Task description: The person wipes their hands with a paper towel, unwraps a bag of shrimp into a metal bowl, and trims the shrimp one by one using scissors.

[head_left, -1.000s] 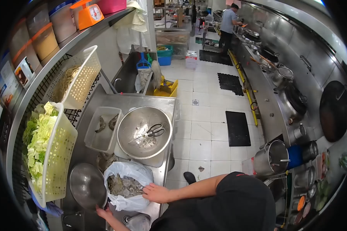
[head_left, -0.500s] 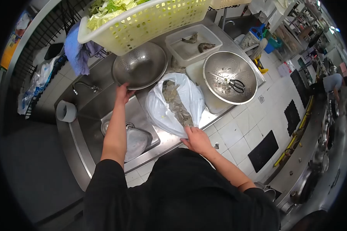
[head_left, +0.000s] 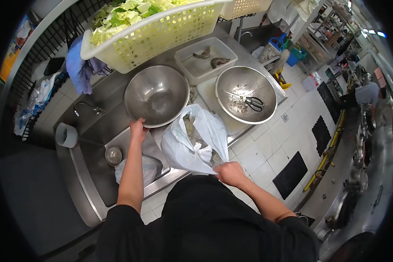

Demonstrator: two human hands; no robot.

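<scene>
Steel counter (head_left: 248,56) and sink (head_left: 91,163): left hand (head_left: 137,130) grasping the colander (head_left: 157,91) by its rim; right hand (head_left: 231,173) clenched on the edge of the bag (head_left: 177,152); scissors (head_left: 254,104) in the bowl (head_left: 263,83).

Here the left grip (head_left: 137,130) is holding the near rim of a colander (head_left: 155,87), and the right grip (head_left: 230,173) is clutching a white bag (head_left: 179,150)! Beyond the right grip, scissors (head_left: 253,103) are lying in a metal bowl (head_left: 249,77); farther out, two shrimp (head_left: 219,62) are resting in a tray (head_left: 183,65). Past the left grip, leafy greens (head_left: 126,16) are filling a basket (head_left: 155,48).
</scene>
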